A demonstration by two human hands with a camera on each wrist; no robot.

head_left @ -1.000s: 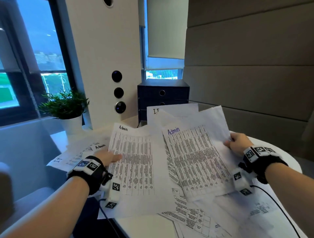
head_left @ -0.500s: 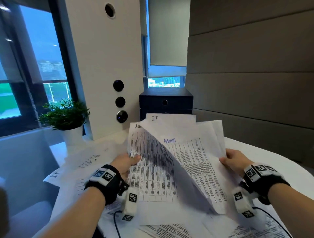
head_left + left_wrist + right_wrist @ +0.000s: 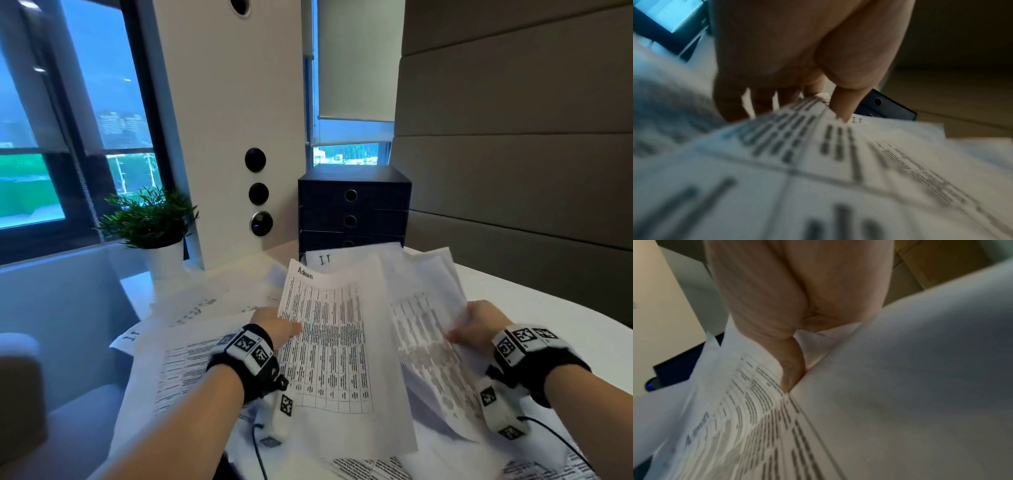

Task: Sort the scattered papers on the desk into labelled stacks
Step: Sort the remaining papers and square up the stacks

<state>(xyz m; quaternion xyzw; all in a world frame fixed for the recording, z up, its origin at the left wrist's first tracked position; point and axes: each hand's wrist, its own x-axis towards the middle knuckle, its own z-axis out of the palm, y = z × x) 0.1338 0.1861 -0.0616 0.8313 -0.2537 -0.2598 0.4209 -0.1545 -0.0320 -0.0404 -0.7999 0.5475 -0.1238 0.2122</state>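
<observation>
Printed sheets lie scattered over the white desk [image 3: 548, 308]. My left hand [image 3: 274, 325] pinches the left edge of a table sheet headed "Admin" [image 3: 329, 346] and holds it raised; in the left wrist view my thumb [image 3: 840, 110] lies on top and my fingers go under it. My right hand [image 3: 476, 325] pinches the right edge of a second sheet [image 3: 428, 342], which is tilted up with its print showing faintly through the back. The right wrist view shows my thumb [image 3: 791, 374] pressed on that paper, with its "Admin" heading [image 3: 696, 430] visible. A sheet marked "IT" [image 3: 325, 259] lies behind.
A dark drawer box [image 3: 354, 205] stands at the back of the desk, beside a white pillar [image 3: 222, 137]. A potted plant [image 3: 150, 219] sits at the back left. More sheets, one marked "IT" [image 3: 132, 337], cover the desk's left side.
Both hands have lifted their Admin sheets off the pile. The right sheet has curled up and over, so its back now faces me.
</observation>
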